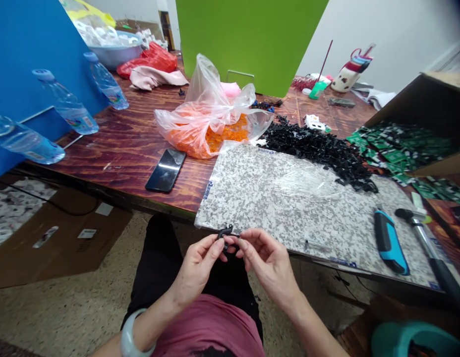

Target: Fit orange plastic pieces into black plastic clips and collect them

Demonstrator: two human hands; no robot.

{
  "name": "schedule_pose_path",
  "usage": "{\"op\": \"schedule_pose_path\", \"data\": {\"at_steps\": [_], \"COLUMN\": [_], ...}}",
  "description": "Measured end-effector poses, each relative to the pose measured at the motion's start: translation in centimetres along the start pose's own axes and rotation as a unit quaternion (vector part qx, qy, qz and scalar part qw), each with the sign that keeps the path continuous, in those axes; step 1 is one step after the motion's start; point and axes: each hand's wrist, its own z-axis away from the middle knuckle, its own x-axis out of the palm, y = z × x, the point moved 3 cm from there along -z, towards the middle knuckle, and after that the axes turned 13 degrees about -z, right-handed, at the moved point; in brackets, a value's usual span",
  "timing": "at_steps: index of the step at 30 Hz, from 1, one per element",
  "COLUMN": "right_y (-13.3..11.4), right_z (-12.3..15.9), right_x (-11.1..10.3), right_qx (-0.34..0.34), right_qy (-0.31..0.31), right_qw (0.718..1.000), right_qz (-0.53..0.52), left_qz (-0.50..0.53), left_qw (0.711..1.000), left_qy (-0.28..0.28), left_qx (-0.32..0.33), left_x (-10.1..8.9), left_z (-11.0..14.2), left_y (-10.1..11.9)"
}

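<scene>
Just off the front edge of the speckled stone slab point(248, 193), my left hand point(200, 260) pinches a small black plastic part point(225, 231) between thumb and fingers. My right hand point(265, 255) is closed against it from the right, its fingertips on a thin black piece that meets the part. Whether the two pieces are joined I cannot tell. A heap of similar-looking black plastic parts point(315, 146) covers the back of the slab. In front of it lie many thin, shiny metal pins point(304, 184).
A blue-and-black utility knife point(391, 243) and a hammer point(423, 238) lie at right, near a box point(427, 99) spilling green circuit boards point(386, 144). Left are a phone point(166, 170), a plastic bag point(211, 124) of orange pieces and bottles point(72, 111). A green panel point(248, 44) stands behind.
</scene>
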Motion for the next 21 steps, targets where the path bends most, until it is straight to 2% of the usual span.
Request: {"op": "schedule_pose_path", "data": {"at_steps": [4,6,9,12,19,21], "right_y": [-1.8,-2.1,-2.1,-1.8,-0.7,-0.9], "right_z": [-1.1,-1.4,-1.6,-1.4,-1.2,-1.5], "right_x": [-0.5,-0.3,0.2,0.5,1.3,1.3], "right_qx": [-0.042,-0.027,0.006,0.008,-0.06,-0.056], "right_qy": [-0.032,-0.077,-0.124,-0.113,-0.033,-0.041], "right_qw": [0.991,0.988,0.989,0.992,0.991,0.991], "right_qz": [0.123,0.129,0.085,0.063,0.117,0.118], "left_qz": [-0.015,-0.036,-0.085,-0.118,-0.166,-0.17], "left_qw": [0.998,0.997,0.994,0.99,0.984,0.983], "left_qy": [-0.062,-0.074,-0.064,-0.047,-0.027,-0.033], "left_qx": [0.012,0.017,0.037,0.061,0.065,0.056], "left_x": [0.0,-0.1,-0.2,-0.3,-0.7,-0.8], "left_z": [0.2,0.3,0.5,0.7,0.2,0.0], "left_y": [0.5,0.6,0.7,0.6,-0.1,-0.2]}}
